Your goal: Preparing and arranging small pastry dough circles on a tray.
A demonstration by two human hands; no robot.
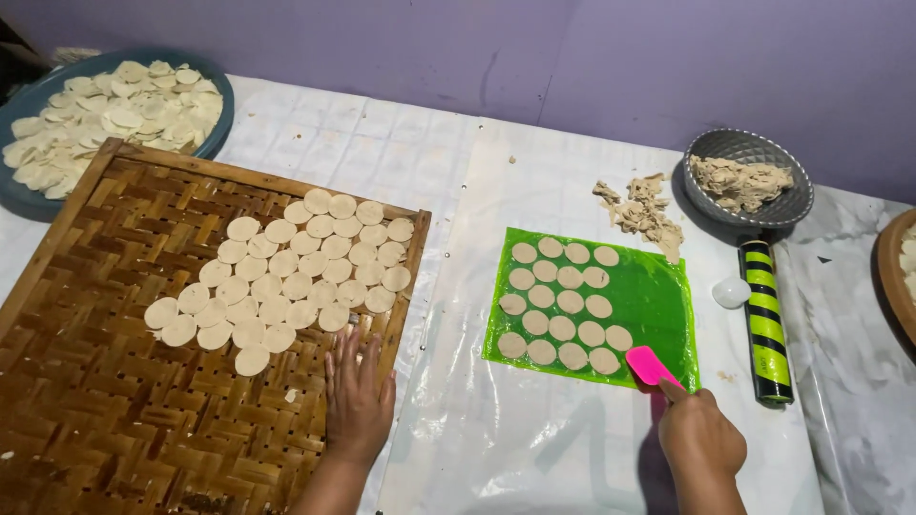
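Right hand [701, 434], fingers [674, 389] clenched on a pink scraper [647, 365], blade resting at the near right corner of a green plastic sheet [658, 296]. Left hand [358, 396], fingers [342, 355] released and spread flat, palm down on the near right edge of a woven bamboo tray [86, 401], just below the nearest dough discs on the tray [286, 277].

On the green sheet, rows of flat round dough cutouts [563, 305] filling the left part; right part bare. On the bamboo tray, pale discs laid edge to edge in slanted rows across the upper middle.

Beyond the sheet, a loose heap of dough scraps [644, 215] lying on the white tabletop [534, 448]. Just right of it, a grey metal bowl [763, 212] holding a clump of raw dough [739, 181]. Below the bowl, a roller with black and yellow-green stripes [766, 319], a small white round piece [731, 292] beside it.

Far left, a blue-rimmed round basin [24, 191] piled with many more pale discs [114, 110]. At the right edge, part of a brown round tray [897, 277], contents barely visible.
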